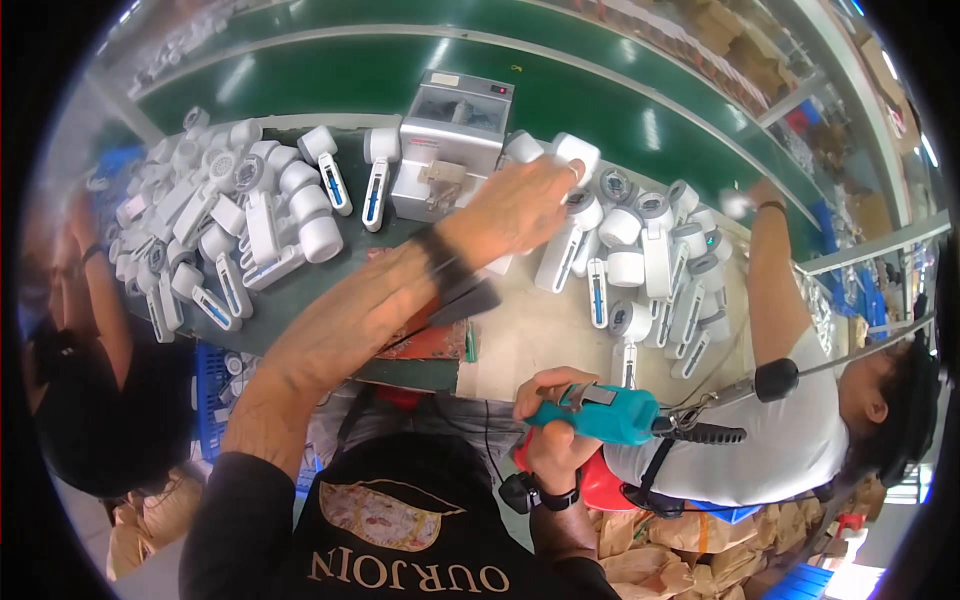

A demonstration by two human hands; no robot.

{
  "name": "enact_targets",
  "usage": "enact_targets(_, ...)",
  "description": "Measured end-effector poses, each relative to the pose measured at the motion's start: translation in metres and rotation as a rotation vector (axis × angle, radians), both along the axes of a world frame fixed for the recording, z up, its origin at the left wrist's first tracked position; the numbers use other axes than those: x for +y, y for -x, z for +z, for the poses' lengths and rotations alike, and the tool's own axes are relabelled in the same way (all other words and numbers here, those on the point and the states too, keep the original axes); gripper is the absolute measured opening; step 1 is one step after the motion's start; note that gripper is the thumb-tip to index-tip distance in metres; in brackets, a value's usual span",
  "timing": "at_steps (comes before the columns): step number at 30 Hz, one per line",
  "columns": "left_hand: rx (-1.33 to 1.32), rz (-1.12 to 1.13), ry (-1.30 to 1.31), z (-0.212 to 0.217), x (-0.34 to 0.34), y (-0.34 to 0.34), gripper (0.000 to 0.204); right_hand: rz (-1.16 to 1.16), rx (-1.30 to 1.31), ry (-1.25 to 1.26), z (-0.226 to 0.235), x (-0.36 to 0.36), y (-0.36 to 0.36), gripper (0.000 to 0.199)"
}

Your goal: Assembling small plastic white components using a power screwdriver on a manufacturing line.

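Note:
My left hand (520, 205) reaches across the bench, fingers closed around the head of a white handheld device (576, 150); the fingers hide part of it. My right hand (553, 450) grips a teal power screwdriver (612, 412) near the bench's front edge, its black coiled end pointing right. Beyond my left forearm stands a grey boxy machine (455, 135) with a clear window on top. To the right of my left hand lies a cluster of similar white devices (622, 228) with round heads and slim handles, some with a blue strip.
A large heap of white devices (225, 185) covers the bench's left side. Behind runs a green conveyor belt (580, 75). A co-worker (735, 430) in a white top sits at right; another (110, 400) in dark clothing is at left. Brown paper packages (690, 550) lie below right.

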State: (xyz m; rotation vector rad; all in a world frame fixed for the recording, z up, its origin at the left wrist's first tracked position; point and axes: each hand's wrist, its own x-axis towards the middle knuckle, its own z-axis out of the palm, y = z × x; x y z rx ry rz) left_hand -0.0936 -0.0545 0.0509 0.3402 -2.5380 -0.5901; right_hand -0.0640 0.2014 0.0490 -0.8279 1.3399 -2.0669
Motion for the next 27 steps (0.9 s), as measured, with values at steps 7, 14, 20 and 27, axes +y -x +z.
enact_targets(7, 0.100, 0.064, -0.405, 0.007, 0.041, -0.115, 0.026, -0.026, 0.092, -0.079, -0.020, -0.024, 0.009, 0.076)
enact_targets(14, 0.033, -0.029, -0.107, -0.032, 0.056, -0.164, 0.033, -0.087, 0.223, -0.162, -0.034, -0.062, 0.015, 0.066)
enact_targets(20, 0.114, 0.069, -0.056, -0.039, 0.057, -0.171, 0.044, -0.133, 0.207, 0.004, 0.002, -0.088, 0.004, 0.071)
enact_targets(27, 0.201, 0.100, -0.158, -0.055, 0.059, -0.173, 0.039, -0.036, 0.111, 0.092, 0.004, -0.117, -0.016, 0.075)
